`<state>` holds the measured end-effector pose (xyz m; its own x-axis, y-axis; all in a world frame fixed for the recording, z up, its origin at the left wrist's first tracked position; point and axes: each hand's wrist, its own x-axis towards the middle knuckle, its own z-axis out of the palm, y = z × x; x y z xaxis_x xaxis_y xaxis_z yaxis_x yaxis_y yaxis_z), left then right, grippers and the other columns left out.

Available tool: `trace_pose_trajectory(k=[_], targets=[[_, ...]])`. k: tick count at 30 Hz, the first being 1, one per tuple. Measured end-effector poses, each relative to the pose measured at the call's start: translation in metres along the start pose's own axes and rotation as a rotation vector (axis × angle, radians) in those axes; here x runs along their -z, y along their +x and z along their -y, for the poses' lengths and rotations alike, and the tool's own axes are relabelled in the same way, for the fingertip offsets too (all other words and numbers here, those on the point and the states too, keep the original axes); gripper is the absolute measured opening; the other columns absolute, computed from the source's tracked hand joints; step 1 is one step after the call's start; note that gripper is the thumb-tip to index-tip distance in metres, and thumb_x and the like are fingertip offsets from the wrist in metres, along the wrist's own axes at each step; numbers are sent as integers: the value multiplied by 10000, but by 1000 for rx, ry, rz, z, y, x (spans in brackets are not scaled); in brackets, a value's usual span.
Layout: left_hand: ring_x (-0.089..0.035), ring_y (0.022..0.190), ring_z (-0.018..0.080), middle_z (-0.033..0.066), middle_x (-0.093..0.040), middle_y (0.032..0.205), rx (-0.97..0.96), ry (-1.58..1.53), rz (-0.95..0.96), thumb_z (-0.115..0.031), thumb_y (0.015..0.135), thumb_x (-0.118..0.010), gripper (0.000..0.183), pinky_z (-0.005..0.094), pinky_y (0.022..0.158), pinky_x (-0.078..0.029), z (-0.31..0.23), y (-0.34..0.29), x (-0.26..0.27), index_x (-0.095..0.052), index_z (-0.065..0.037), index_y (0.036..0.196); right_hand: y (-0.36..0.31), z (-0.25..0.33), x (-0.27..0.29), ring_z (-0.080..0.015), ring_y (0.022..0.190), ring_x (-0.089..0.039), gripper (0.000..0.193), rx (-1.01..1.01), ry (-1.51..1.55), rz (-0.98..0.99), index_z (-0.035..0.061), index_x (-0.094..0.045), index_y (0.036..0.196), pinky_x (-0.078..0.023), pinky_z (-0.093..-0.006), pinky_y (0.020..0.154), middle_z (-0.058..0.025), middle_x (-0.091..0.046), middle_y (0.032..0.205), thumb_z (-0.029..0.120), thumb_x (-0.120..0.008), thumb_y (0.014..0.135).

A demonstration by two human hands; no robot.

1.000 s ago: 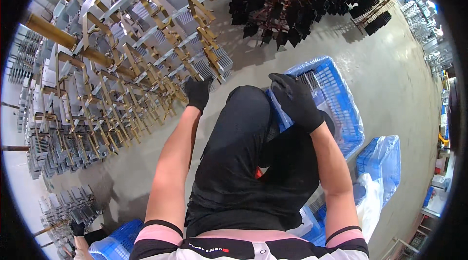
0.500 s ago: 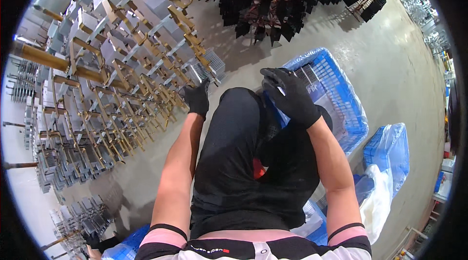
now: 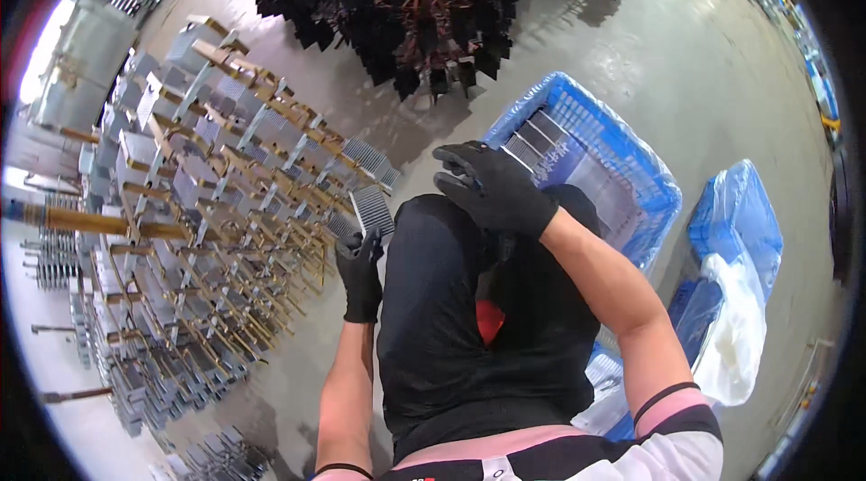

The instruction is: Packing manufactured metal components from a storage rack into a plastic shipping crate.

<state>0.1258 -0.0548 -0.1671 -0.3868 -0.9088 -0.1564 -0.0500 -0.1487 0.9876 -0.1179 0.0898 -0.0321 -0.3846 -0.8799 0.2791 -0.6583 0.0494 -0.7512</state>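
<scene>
My left hand (image 3: 362,278), in a black glove, is closed on the lower edge of a silver finned heat sink (image 3: 372,209) beside the rack. The heat sink stands up from the fingertips, tilted. Similar finned pieces hang on the rack's brass-coloured hooks (image 3: 257,152), one finned piece (image 3: 370,159) just beyond the held one. Over my knee, my right hand (image 3: 492,188), gloved too, has its fingers apart and slightly bent, with nothing seen in them. It is next to a blue plastic basket (image 3: 663,183) lined with clear film. Finned pieces (image 3: 541,140) lie inside the basket.
Dark plates (image 3: 442,21) hang in a dense cluster at the far side. To the right stands another blue basket (image 3: 740,206), with a white plastic bag (image 3: 735,328) by it. A thick rack bar (image 3: 99,221) juts out at the left.
The view has turned, shifting the rack down and left. My left hand now has a heat sink at its fingertips, away from the hooks. The right hand has drawn left from the basket, fingers spreading.
</scene>
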Motion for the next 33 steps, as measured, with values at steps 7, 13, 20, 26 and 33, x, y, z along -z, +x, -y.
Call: trace_pose_trajectory(k=[7, 13, 20, 26, 33], targets=[[-481, 804, 226, 76, -496, 870, -800, 860, 93, -254, 721, -875, 516, 372, 735, -433, -104, 39, -45, -428, -84, 913, 15, -4, -12, -279, 977, -672, 608, -91, 219, -78, -9, -514, 1348, -524, -379, 837, -209, -662, 1136, 365, -701, 906], [-497, 843, 264, 85, -490, 883, -1085, 862, 291, -236, 739, -853, 479, 404, 778, -400, -152, 46, -118, -489, -41, 982, 15, -9, -4, -192, 932, -659, 789, -373, 526, -152, -11, -325, 1458, -534, -321, 779, -168, -659, 1101, 297, -762, 877], [-520, 1062, 362, 140, -548, 1091, -1342, 914, 184, -395, 781, -796, 624, 505, 908, -429, -169, 31, -192, -508, -41, 1207, 20, -28, 33, -222, 951, -650, 769, -287, 993, -485, -4, -344, 1407, -539, -339, 786, -171, -647, 1087, 222, -805, 834], [-549, 1031, 331, 149, -553, 1124, -1223, 810, 381, -283, 744, -846, 611, 446, 908, -456, -191, 4, -204, -521, -21, 1189, 11, -74, 80, -196, 946, -643, 733, -242, 920, -458, 8, -361, 1405, -537, -313, 780, -155, -647, 1091, 167, -798, 839], [-559, 1035, 311, 154, -562, 1136, -929, 774, 465, -198, 759, -840, 529, 410, 930, -458, -160, 11, -179, -547, -7, 1156, -45, -208, 38, -372, 955, -641, 751, -247, -178, -68, 65, -469, 1368, -537, -444, 826, -224, -616, 1083, 194, -810, 712]])
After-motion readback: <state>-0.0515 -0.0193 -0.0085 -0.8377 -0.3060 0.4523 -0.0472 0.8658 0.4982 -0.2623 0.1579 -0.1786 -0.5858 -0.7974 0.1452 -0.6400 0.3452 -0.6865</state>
